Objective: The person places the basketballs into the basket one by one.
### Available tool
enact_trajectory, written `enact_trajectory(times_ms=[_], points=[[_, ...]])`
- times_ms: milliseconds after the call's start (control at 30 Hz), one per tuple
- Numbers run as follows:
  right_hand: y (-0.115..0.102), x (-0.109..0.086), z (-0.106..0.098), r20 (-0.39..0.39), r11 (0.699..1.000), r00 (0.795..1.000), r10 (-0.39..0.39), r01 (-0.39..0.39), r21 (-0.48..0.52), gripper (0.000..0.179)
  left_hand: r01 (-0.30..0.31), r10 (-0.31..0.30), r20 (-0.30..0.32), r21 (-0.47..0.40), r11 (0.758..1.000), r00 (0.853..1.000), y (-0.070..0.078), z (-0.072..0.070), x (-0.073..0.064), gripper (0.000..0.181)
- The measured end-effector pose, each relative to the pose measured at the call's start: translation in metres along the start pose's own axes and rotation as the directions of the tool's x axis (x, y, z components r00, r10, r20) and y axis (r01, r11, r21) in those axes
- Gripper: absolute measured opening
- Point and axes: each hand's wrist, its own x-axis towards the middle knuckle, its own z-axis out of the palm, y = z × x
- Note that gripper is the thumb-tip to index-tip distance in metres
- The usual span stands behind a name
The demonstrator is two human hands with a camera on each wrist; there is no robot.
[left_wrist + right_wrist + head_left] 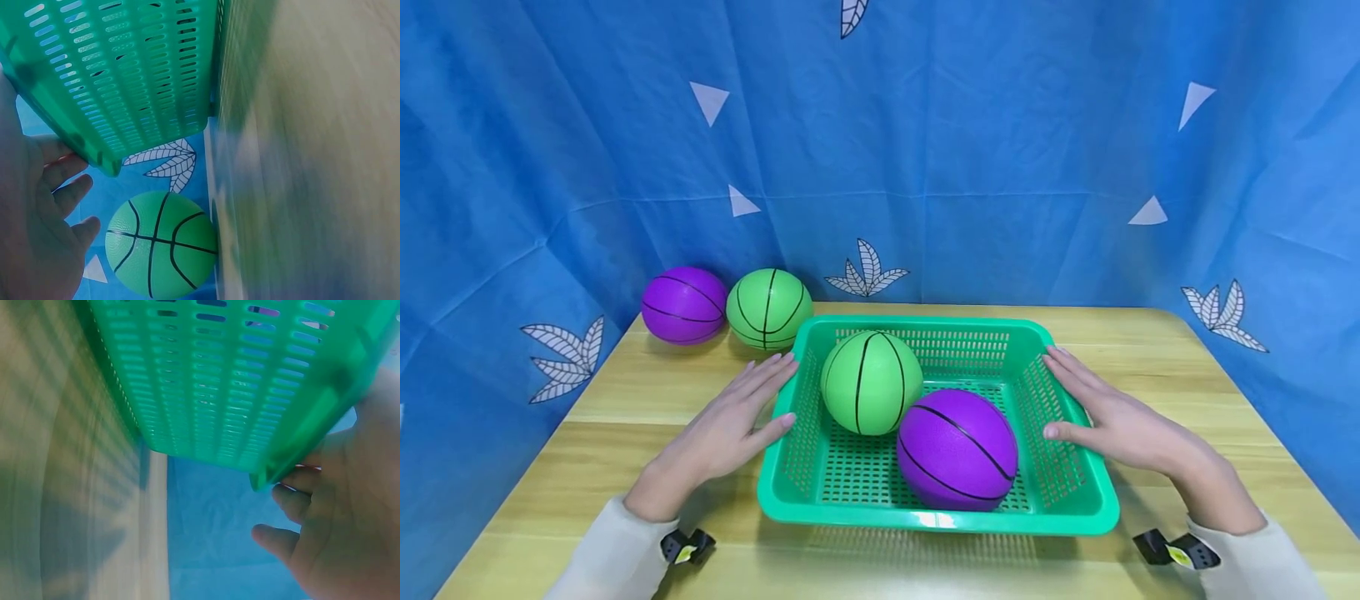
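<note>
A green plastic basket [925, 522] with slotted walls stands on the table. Inside it are a green ball [871, 383] and, nearer the front right, a purple ball [957, 450], both with black basketball lines. My left hand [726, 429] lies along the basket's left rim, fingers extended and thumb spread apart. On the opposite side, my right hand [1120, 421] is at the right rim with its fingers likewise straight. Both wrist views show fingertips at the outer edge of the basket's rim; neither hand is curled round it.
Behind the basket's left corner, a second purple ball [683, 305] and a second green ball [770, 308] sit side by side on the wooden table [587, 467]. A blue curtain [1000, 150] with leaf prints hangs behind the table and at its sides.
</note>
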Motion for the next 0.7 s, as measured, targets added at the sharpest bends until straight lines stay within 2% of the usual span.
enact_trajectory(times_ms=[167,300,700], points=[[-0.002,-0.003,-0.002,0.011,0.999,0.999,0.038,-0.038,0.03,0.092,0.0,0.0,-0.003,-0.006,1.0,1.0,0.0,-0.001,-0.001,0.067],[0.0,-0.004,-0.002,0.015,0.999,0.999,0.048,-0.049,0.017,0.09,0.006,-0.006,-0.003,-0.019,1.0,1.0,0.002,-0.001,0.0,0.067],[0.009,-0.007,-0.003,-0.008,0.999,1.0,-0.026,0.026,-0.027,0.085,0.061,-0.058,0.036,-0.07,0.996,0.998,0.0,-0.003,0.0,0.07]])
